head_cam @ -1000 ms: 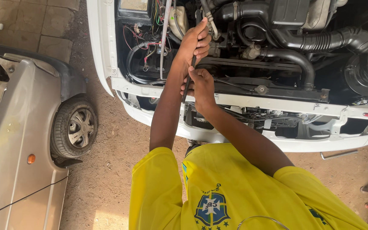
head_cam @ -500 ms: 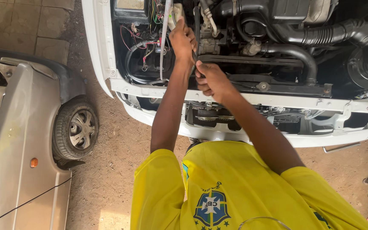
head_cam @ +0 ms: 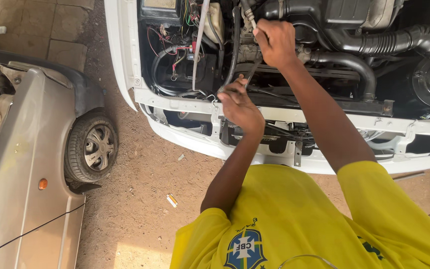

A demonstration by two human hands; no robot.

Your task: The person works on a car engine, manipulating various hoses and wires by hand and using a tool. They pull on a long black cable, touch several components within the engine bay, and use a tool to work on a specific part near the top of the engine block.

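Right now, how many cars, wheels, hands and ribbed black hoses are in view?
Cars: 2, white car, silver car
Wheels: 1, wheel
Hands: 2, left hand, right hand
Ribbed hoses: 1, ribbed black hose
Total: 6

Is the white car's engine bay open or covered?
Open. The engine bay lies bare to the camera, hoses and wires showing, and both the left hand and right hand reach into it.

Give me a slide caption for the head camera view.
Left hand and right hand grip a dark hose inside a white car's engine bay.
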